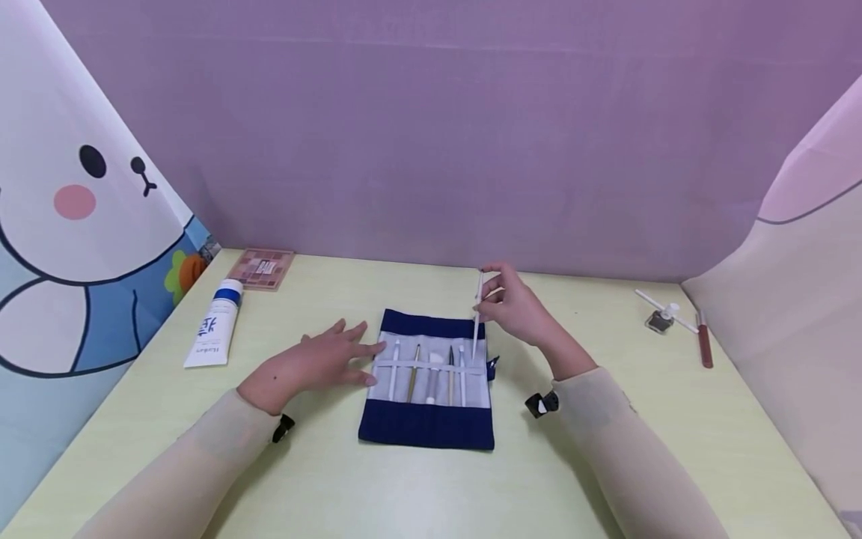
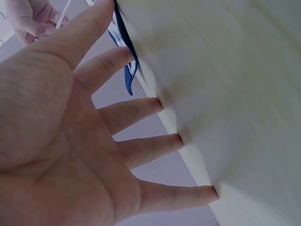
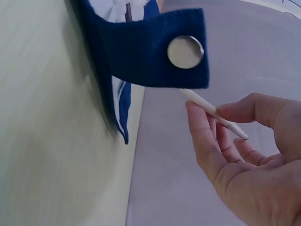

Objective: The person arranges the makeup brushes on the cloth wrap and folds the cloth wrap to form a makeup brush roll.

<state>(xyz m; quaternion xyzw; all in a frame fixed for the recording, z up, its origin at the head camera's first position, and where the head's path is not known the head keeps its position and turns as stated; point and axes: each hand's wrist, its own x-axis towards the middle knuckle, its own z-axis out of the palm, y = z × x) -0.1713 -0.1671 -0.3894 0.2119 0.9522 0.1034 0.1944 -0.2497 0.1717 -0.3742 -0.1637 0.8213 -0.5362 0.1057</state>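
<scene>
An unrolled navy fabric tool roll (image 1: 426, 427) lies on the table with a pale grey lining and an elastic band. Several slim tools stand under the band, among them a gold-toned stick (image 1: 413, 378) and a white-handled one (image 1: 432, 382). Above the roll's right side, my right hand (image 1: 513, 305) pinches a thin white stick (image 1: 479, 299) between thumb and fingers, its lower end at the lining. My left hand (image 1: 333, 361) is spread palm down at the roll's left edge, thumb and index finger touching it. Fingertips (image 2: 176, 140) press the tabletop in the left wrist view.
A white tube with a blue band (image 1: 214, 329) and a pink checked palette (image 1: 264, 268) lie at the back left. At right are a small bottle (image 1: 660, 322), a white stick (image 1: 648, 299) and a brown-handled tool (image 1: 705, 346). A snap strap (image 3: 146, 52) juts from the roll.
</scene>
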